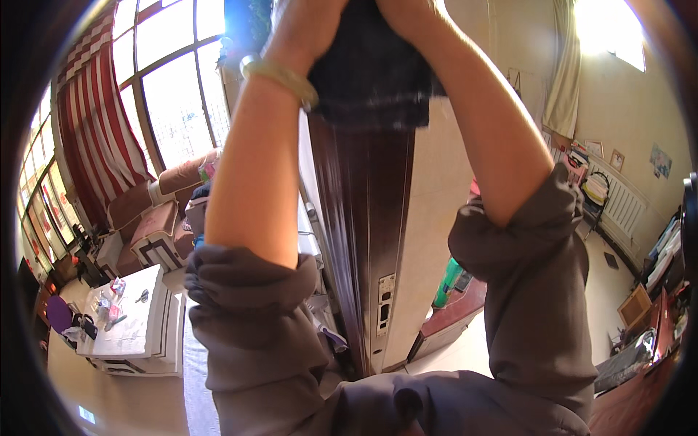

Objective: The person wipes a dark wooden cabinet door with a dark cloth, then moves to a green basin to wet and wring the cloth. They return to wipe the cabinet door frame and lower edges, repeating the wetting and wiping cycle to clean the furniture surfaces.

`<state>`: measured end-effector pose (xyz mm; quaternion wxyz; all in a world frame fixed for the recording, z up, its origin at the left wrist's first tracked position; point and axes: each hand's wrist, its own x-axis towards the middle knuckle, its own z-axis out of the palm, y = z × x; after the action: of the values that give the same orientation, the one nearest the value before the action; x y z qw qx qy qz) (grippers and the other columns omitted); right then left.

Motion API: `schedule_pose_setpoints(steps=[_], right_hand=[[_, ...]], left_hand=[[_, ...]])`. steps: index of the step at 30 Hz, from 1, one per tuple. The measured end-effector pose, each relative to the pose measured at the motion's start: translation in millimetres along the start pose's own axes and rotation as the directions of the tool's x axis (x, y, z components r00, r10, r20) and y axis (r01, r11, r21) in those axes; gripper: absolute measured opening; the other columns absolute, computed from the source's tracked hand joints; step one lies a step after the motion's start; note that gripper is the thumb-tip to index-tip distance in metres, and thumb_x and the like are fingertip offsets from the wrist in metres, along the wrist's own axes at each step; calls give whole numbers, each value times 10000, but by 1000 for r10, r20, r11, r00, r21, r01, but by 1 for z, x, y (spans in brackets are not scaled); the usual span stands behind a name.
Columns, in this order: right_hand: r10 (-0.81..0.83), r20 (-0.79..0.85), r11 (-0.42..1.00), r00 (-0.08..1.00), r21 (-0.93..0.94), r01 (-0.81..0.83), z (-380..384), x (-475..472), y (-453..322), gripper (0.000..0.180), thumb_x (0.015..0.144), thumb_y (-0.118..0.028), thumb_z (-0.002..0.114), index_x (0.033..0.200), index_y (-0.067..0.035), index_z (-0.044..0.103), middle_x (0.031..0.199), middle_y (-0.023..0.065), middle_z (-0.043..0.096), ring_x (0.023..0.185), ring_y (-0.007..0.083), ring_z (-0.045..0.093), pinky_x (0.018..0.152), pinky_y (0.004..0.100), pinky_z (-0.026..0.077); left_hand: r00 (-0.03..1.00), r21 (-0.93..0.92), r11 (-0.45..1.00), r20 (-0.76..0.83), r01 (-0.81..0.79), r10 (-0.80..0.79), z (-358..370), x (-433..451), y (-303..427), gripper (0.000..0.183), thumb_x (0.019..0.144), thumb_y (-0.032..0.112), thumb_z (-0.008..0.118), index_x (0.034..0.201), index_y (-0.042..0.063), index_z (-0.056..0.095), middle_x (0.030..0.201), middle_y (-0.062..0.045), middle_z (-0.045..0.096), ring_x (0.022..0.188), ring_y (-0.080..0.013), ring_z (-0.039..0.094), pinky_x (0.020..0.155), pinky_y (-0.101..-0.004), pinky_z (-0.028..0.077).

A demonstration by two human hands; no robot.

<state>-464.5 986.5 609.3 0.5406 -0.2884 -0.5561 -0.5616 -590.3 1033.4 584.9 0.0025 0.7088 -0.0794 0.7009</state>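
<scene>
Both my arms reach up, and the fingers are cut off by the top edge of the view. A dark cloth [373, 71] with a stitched hem hangs between my hands. My left hand [308, 27], with a pale bangle [278, 76] at its wrist, grips the cloth's left side. On the other side my right hand [414, 19] holds it too. Behind the cloth's lower edge runs a dark brown wooden door frame [360, 218], with a metal strike plate [385, 305] set in it. Whether the cloth touches the frame cannot be told.
A white table [136, 305] bearing scissors [143, 296] and small items stands at left. Beyond it are a brown sofa [155, 218] and a red-striped curtain [101, 109]. Right of the frame, a green bottle [448, 282] stands on a reddish cabinet top [458, 312]. A radiator [621, 201] lines the far right wall.
</scene>
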Motion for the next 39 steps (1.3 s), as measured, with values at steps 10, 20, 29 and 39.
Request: schedule_pose_setpoints(steps=[10,20,29,39], right_hand=[[-19,-72,1000,997,22,21,1,-1,0,453,929,-285,423,1313,-48,465,1375,302,329,1280,456,306,1063,473,287],[96,120,995,988,18,-99,-49,-111,-60,486,901,-173,472,1359,-27,400,1357,363,298,1238,522,311,1055,522,271],[163,207,986,965,-3,-166,-76,-220,-94,507,776,-221,597,1275,-157,534,1323,248,345,1137,414,387,908,501,346],[269,417,954,868,8,-299,-118,-330,-138,422,727,-184,611,1141,-112,635,1320,253,341,1208,455,346,982,579,299]], left_hand=[[997,-401,913,38,77,-68,12,-15,24,691,869,171,544,1440,-29,210,1439,-204,297,1333,-277,289,1096,-352,243],[997,-235,970,52,59,-48,5,-130,28,665,866,90,510,1437,-43,197,1432,-193,301,1324,-269,294,1098,-349,228],[955,-23,959,99,284,-281,1,-260,52,742,845,255,560,1415,-76,219,1450,-290,243,1354,-425,239,1108,-435,189],[848,190,885,258,425,-462,-8,-386,86,755,863,149,485,1432,-95,53,1440,-267,282,1331,-367,309,1108,-407,188]])
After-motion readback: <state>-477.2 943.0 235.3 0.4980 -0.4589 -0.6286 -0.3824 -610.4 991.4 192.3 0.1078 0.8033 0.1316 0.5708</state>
